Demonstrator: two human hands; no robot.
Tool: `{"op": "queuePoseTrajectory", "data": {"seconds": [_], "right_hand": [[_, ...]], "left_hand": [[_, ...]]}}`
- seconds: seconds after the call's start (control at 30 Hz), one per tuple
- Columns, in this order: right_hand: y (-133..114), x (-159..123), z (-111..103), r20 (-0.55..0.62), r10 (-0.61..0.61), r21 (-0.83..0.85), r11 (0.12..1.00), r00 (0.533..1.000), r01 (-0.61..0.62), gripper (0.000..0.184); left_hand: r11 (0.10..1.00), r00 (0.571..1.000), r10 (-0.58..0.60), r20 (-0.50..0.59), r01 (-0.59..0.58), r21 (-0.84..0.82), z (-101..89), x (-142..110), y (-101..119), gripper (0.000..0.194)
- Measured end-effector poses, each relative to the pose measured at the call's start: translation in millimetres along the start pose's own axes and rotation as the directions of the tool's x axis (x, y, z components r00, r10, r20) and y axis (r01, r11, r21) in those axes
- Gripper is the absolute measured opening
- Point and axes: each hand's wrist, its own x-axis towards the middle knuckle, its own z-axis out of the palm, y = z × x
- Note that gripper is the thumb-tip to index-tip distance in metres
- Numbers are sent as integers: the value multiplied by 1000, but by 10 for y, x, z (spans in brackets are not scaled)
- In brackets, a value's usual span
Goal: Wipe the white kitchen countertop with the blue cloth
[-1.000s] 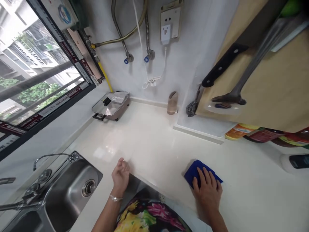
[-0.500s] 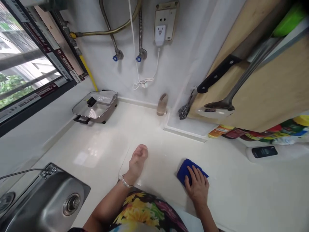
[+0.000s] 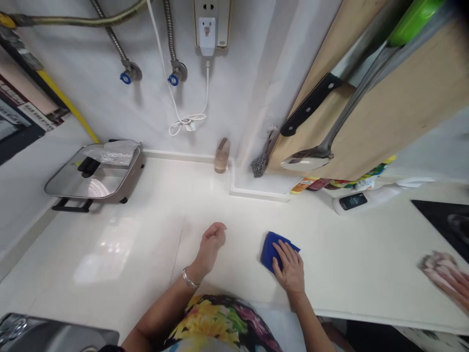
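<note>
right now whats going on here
A person has their right hand flat on a blue cloth, which lies on a white counter. Their left hand, with a bracelet at the wrist, holds nothing. Farther along the counter, a lidded electric pan sits by the wall, and a steel sink shows at the lower left edge.

A cloth lies on the countertop under the right hand.
</note>
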Motion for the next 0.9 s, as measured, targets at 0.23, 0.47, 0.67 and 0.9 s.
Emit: {"op": "queuePoseTrajectory", "data": {"seconds": [0.23,0.47,0.67,0.9], "right_hand": [[2,7,-11,10,16,-12,1000,1000,-16,49],[-7,18,-14,22,67,-30,997,998,-67,48],[-5,22,14,28,80,-53,996,996,-78,49],[-37,21,17,32,90,-93,992,995,-87,51]], "left_hand": [[989,998,30,58,-38,145,-174,128,-32,21],[902,957,158,244,-241,358,-259,158,51,35],[624,801,368,473,-589,514,-227,83,5,37],[280,587,481,651,-807,520,-213,-12,-54,47]]}}
